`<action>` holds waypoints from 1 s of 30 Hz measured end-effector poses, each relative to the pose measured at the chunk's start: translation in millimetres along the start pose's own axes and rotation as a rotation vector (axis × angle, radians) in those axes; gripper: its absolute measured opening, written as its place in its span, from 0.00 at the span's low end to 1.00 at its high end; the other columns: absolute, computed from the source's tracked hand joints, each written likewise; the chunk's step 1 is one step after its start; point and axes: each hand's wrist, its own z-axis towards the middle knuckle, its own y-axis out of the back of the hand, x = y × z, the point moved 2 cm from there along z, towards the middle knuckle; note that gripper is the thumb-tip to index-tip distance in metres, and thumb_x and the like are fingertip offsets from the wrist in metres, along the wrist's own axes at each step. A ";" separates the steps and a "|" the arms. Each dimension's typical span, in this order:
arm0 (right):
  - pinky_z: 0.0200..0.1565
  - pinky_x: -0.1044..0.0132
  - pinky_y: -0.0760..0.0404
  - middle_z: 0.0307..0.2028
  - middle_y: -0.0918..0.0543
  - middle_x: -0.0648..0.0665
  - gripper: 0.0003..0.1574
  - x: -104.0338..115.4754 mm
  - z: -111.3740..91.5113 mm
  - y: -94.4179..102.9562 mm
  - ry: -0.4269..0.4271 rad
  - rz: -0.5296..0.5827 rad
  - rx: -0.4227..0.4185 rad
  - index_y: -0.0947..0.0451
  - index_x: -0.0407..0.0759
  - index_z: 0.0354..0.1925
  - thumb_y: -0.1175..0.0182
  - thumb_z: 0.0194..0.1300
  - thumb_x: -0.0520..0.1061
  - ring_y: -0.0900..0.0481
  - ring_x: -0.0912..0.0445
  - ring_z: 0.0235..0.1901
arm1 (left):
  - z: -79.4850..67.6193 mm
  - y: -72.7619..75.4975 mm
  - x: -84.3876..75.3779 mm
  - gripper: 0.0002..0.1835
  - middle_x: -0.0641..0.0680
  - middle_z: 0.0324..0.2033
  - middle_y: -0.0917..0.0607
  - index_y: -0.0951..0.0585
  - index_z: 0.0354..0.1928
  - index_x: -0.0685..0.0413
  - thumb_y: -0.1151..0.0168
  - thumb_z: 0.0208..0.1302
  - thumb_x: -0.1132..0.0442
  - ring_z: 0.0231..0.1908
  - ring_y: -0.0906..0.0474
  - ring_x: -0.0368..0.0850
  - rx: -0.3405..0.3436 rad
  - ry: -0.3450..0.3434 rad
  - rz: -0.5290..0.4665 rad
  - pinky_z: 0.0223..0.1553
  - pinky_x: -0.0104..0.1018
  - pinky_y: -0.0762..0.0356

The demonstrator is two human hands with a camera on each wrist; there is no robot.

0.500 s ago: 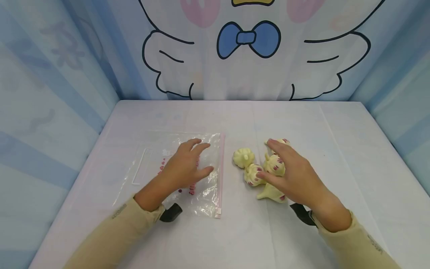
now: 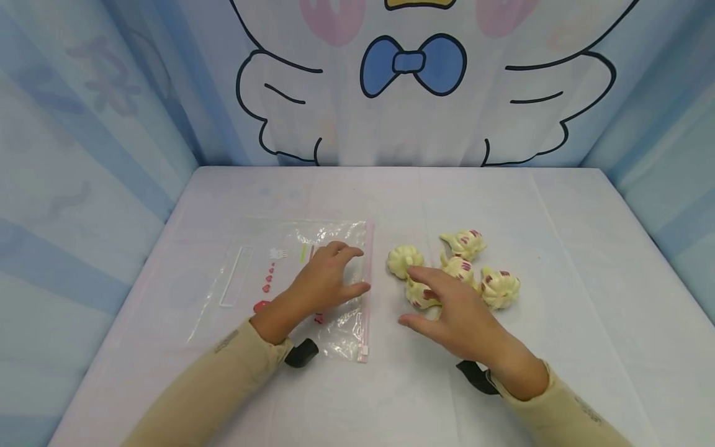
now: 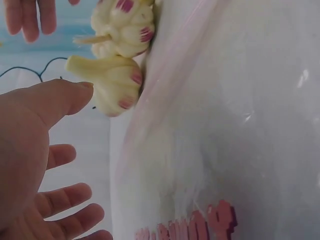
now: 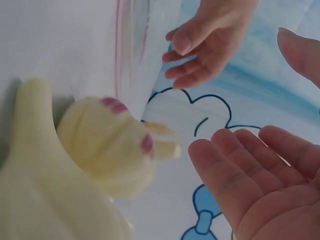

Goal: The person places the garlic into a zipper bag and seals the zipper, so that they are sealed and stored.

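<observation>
Several garlic bulbs [image 2: 499, 288], pale with purple-red streaks, lie in a cluster right of centre on the table. My right hand [image 2: 462, 316] hovers over the near left part of the cluster, thumb and fingers spread, holding nothing; it hides some of the garlic. In the right wrist view, a bulb [image 4: 107, 150] lies beside its fingers [image 4: 225, 170]. A clear zip bag [image 2: 343, 341] with red print and a pink zip edge lies flat at left. Above its right part is my left hand [image 2: 326, 282], fingers apart and grasping nothing, thumb towards the zip edge.
A white cloth covers the table [image 2: 335, 403]. Blue and white curtains [image 2: 84, 186] stand along the left, back and right sides, the back one printed with a blue bow tie [image 2: 413, 65]. Dark wrist straps [image 2: 301, 354] show at both sleeves.
My left hand has shifted right, towards the zip edge. My right hand has moved left and nearer to me, uncovering garlic at the far and right side of the cluster.
</observation>
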 end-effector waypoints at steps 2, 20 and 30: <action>0.47 0.54 0.17 0.60 0.21 0.38 0.41 -1.0 0.3 -5.2 -0.001 0.001 0.013 0.27 0.32 0.63 0.24 0.55 0.45 0.17 0.46 0.49 | 2.7 -3.9 -0.1 0.35 0.59 0.64 0.27 0.24 0.66 0.47 0.30 0.60 0.42 0.63 0.31 0.57 0.007 0.016 0.034 0.57 0.51 0.26; 0.50 0.56 0.19 0.57 0.20 0.35 0.41 -9.3 5.1 -33.0 -0.019 0.061 0.050 0.27 0.29 0.63 0.24 0.55 0.43 0.19 0.46 0.53 | 19.7 -27.8 -2.4 0.39 0.60 0.62 0.28 0.29 0.70 0.44 0.33 0.59 0.37 0.58 0.30 0.58 0.028 0.103 0.109 0.51 0.52 0.24; 0.49 0.56 0.19 0.55 0.19 0.36 0.39 -10.8 7.4 -34.7 -0.012 0.060 0.049 0.27 0.30 0.63 0.25 0.58 0.43 0.19 0.47 0.52 | 23.6 -26.9 1.5 0.34 0.62 0.61 0.29 0.30 0.71 0.44 0.40 0.59 0.58 0.56 0.25 0.58 0.053 0.150 -0.019 0.48 0.49 0.22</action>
